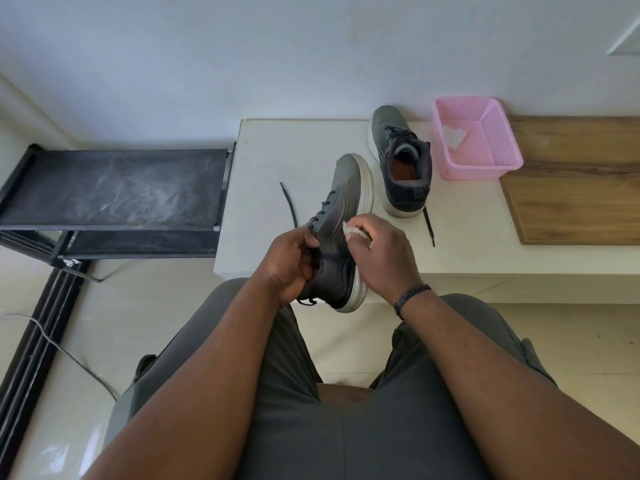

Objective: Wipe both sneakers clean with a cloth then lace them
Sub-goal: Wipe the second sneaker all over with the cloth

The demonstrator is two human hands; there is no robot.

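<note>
The left hand (pixel 291 261) gripped the collar of a grey sneaker (pixel 341 233) tipped on its side over the counter's (pixel 277 161) near edge. The right hand (pixel 382 254) pinched a white cloth (pixel 353 231) against its upper. The second sneaker (pixel 401 161) stood upright toward the far edge, beside a pink basket (pixel 485 157). A loose lace (pixel 428 225) trailed from its heel.

No text, label or number seems readable anywhere.
</note>
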